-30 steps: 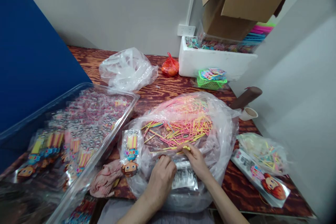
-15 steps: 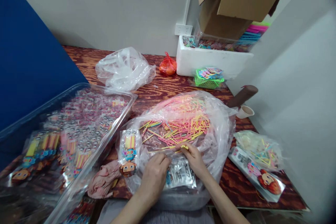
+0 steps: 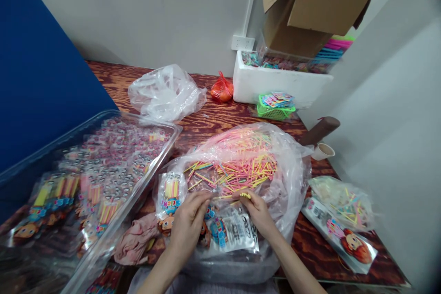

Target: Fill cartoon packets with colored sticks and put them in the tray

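Centrally, on the counter (image 3: 206, 124): one large clear bag (image 3: 293, 188), its mouth spread towards the person, loose pink and yellow sticks (image 3: 248, 170) heaped inside, apparently so that both hands can reach them.

Right hand (image 3: 257, 213): fingers curled round a small yellow bundle (image 3: 245, 195), ends showing together, perhaps to hold the pieces aligned.

Left hand (image 3: 189, 218): thumb and fingers drawn near each other beside the heap, tips just left of the bundle; whether they grip anything, cannot tell.

Sachets (image 3: 237, 229), printed and silvery: flat below and between the hands, probably there for easy access.

Packet (image 3: 170, 197), filled with sticks: on the large bag's left edge, face up, perhaps as a sample.

Tub (image 3: 138, 187), clear: at left, holding many similar packets, its high sides likely containing them.

Cloth (image 3: 136, 239), pink: crumpled between tub and large bag.

Small bag (image 3: 339, 200), more sticks: at right, partly over a printed pack (image 3: 358, 245), seemingly set aside.
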`<act>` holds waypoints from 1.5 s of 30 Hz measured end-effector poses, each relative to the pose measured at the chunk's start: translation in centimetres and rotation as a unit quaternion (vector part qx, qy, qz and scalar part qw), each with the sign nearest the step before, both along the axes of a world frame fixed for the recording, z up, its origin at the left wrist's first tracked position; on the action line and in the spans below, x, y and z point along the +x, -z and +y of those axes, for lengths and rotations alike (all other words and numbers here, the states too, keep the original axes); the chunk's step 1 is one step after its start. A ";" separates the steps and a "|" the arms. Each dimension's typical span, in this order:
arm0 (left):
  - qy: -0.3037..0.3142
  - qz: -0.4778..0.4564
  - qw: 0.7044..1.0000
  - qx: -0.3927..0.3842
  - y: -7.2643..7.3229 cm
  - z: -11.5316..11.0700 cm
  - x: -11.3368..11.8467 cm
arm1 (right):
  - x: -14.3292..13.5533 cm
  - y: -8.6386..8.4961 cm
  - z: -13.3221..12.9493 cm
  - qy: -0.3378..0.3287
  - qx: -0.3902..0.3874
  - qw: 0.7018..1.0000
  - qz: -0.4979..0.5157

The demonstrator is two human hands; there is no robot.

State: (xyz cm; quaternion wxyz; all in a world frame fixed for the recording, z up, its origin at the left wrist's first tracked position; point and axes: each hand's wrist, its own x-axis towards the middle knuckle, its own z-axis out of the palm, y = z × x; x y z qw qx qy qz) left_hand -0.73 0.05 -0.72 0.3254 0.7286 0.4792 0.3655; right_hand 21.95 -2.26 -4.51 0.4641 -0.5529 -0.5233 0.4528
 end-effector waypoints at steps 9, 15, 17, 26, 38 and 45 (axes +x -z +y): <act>0.029 -0.084 0.993 -0.084 -0.1 -0.2 0.6 | -1.1 -5.4 3.1 0.102 0.036 0.967 0.229; 0.029 -0.125 0.985 -0.112 -0.1 -0.3 0.9 | -4.7 -8.7 4.1 0.037 0.001 0.938 0.344; 0.018 -0.144 0.982 -0.118 -0.2 -0.4 0.8 | -5.3 -8.8 3.5 0.030 -0.022 0.941 0.335; -0.015 -0.219 0.971 -0.091 -0.6 -0.8 0.2 | -6.0 -11.0 1.2 -0.059 -0.084 0.980 0.171; 0.029 -0.230 0.952 -0.200 -1.5 -0.8 -3.4 | -9.3 -10.5 0.9 -0.119 0.094 0.987 -0.056; -0.120 -0.117 0.982 -0.082 0.2 1.2 -5.8 | -8.7 -3.6 7.6 -0.092 0.101 0.963 -0.234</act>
